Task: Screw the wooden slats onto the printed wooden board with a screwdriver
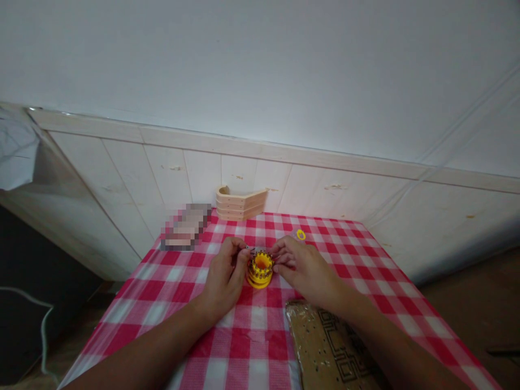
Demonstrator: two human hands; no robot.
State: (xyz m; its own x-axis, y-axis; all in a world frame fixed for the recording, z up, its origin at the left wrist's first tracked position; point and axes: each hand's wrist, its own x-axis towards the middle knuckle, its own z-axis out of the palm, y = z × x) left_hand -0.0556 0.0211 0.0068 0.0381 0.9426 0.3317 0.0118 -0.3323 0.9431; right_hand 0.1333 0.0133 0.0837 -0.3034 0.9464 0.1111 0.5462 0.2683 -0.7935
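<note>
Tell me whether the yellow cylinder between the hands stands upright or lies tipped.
Upright: the yellow cylinder sits on the checked cloth with its hollow top facing up.

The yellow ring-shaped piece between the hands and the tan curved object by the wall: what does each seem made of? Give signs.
Yellow ring-shaped piece: probably smooth plastic, from its even colour; dark bits on its rim are too small to tell. Tan curved object: likely matte wood, from its light tone and stacked strips.
</note>
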